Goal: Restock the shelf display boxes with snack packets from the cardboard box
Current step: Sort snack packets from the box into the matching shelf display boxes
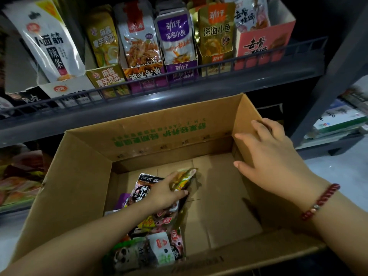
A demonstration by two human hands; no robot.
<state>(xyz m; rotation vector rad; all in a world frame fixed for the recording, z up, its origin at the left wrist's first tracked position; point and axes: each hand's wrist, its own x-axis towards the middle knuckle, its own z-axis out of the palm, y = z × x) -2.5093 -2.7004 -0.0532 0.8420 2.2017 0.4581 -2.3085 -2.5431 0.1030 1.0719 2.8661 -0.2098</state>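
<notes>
A big cardboard box [83, 176] was seen open in the middle, just below a dark shelf [159, 100]. Down inside it, the left hand [165, 193] was curled around a yellow-green snack packet [184, 179], which was pinched between thumb and fingers near the box floor. A pile of other snack packets [153, 240] was heaped at about 7 o'clock inside the box (black, pink, white and purple ones were mixed together). The right hand [266, 152] was laid on the box's right wall at 3 o'clock, with its fingers held straight over the edge and nothing gripped. A red bead bracelet [318, 202] was worn on that wrist. At 12 o'clock, a row of display boxes was stood on the shelf behind a low rail: a purple display box [182, 73], a gold display box [216, 58] and a pink display box [262, 46] were filled with upright packets.
</notes>
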